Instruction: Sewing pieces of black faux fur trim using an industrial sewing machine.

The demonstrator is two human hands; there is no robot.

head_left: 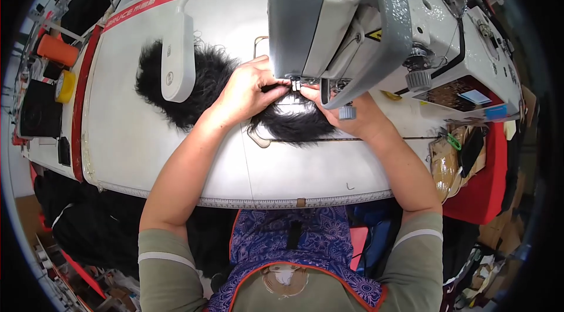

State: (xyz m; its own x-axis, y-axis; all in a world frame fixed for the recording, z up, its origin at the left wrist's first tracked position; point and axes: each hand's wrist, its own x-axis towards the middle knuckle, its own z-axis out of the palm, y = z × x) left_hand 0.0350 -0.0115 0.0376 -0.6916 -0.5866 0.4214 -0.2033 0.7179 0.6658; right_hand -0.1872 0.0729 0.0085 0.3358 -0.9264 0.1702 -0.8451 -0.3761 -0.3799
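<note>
A strip of shaggy black fur (296,124) curves under the presser foot (296,84) of a white and grey sewing machine (296,18). More of the same black fur (202,80) spreads out to the left. My left hand (251,93) is closed on the fur just left of the foot, thumb and fingers pressed together. On the other side, my right hand (348,117) grips the fur's edge, its fingertips close to the foot. The machine's grey lever-shaped guard covers part of that hand, and fur hides some of the left fingertips.
A white lamp arm (178,59) hangs over the left fur. A measuring tape (276,201) runs along the white table's (135,153) front edge. Farther left are an orange cone (57,50) and a yellow roll (65,87). At right, a red bin (490,177) stands beside green-handled snips (453,141).
</note>
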